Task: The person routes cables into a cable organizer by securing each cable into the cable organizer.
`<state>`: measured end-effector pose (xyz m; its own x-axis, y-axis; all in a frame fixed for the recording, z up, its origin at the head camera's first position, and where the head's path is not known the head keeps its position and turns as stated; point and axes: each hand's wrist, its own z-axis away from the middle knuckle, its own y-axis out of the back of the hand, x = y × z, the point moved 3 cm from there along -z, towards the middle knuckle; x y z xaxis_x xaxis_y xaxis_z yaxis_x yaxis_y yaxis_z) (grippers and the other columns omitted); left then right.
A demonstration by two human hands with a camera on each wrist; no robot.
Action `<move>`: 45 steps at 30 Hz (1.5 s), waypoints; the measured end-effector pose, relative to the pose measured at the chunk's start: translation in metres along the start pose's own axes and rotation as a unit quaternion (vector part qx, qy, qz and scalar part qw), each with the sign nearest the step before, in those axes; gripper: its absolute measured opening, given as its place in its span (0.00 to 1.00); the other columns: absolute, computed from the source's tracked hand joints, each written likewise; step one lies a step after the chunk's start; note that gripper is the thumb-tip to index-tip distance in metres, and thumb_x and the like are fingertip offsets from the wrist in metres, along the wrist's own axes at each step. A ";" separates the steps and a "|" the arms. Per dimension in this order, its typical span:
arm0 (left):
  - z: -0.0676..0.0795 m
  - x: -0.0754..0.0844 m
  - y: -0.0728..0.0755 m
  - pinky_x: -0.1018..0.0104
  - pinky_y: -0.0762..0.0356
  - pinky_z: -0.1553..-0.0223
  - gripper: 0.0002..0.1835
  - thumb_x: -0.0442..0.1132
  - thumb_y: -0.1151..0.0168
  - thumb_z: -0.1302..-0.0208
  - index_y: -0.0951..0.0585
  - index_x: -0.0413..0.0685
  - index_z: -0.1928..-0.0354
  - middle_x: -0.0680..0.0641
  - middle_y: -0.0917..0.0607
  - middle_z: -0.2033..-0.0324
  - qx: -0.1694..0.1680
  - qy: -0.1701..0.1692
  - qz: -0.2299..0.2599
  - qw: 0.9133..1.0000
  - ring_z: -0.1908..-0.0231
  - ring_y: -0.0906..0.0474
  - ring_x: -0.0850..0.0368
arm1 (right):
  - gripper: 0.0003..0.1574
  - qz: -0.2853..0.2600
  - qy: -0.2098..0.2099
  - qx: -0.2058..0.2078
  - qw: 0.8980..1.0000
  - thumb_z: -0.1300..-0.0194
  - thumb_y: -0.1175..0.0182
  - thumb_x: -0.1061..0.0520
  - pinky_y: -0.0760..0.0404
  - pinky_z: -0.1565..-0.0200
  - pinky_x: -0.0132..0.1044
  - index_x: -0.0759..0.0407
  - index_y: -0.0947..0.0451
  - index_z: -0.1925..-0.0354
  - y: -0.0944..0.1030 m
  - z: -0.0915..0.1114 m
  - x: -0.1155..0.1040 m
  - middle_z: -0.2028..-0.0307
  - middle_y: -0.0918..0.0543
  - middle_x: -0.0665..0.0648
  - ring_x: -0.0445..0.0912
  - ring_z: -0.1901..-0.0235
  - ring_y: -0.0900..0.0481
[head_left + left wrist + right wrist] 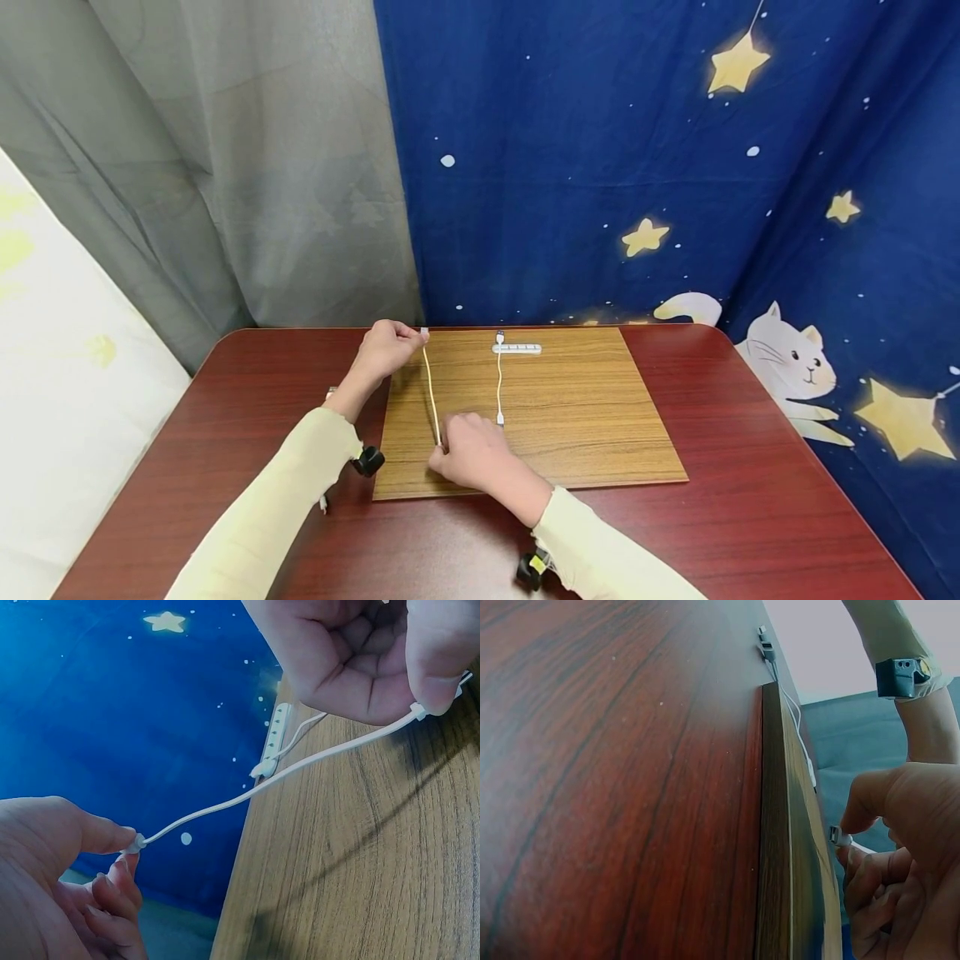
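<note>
A short white USB cable (431,387) stretches between my two hands above the left part of a wood-grain board (585,417). My left hand (384,354) pinches its far connector between thumb and finger, near the board's back edge. Closer to me, my right hand (474,450) pinches the other end; the metal tip of that plug (836,836) sticks out past the thumb in the right wrist view. In the left wrist view the cable hangs in a gentle curve and casts a shadow on the board. A second white cable (499,383) lies lengthwise on the board, its upper end across a white slotted strip (525,349).
The board lies on a dark red table (720,467). More cable ends (767,649) lie on the table left of the board, partly hidden by my left arm. Grey curtain (300,167) and blue star-patterned curtain (562,167) hang behind the back edge.
</note>
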<state>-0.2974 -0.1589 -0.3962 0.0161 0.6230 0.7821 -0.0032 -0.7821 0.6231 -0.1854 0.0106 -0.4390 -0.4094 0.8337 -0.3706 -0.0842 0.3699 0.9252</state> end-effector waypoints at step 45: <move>-0.002 0.010 -0.026 0.58 0.27 0.67 0.15 0.51 0.35 0.32 0.14 0.45 0.63 0.48 0.17 0.71 -0.017 0.000 0.000 1.000 0.68 0.24 0.50 | 0.24 0.001 -0.010 -0.025 1.000 0.48 0.34 0.51 0.29 0.79 0.41 0.48 0.35 0.92 0.000 0.007 0.012 0.86 0.31 0.47 0.44 0.83 0.30</move>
<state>-0.2990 -0.1329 -0.4047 0.0151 0.6230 0.7821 -0.0371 -0.7813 0.6231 -0.1840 0.0231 -0.4444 -0.3909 0.8425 -0.3707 -0.1300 0.3481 0.9284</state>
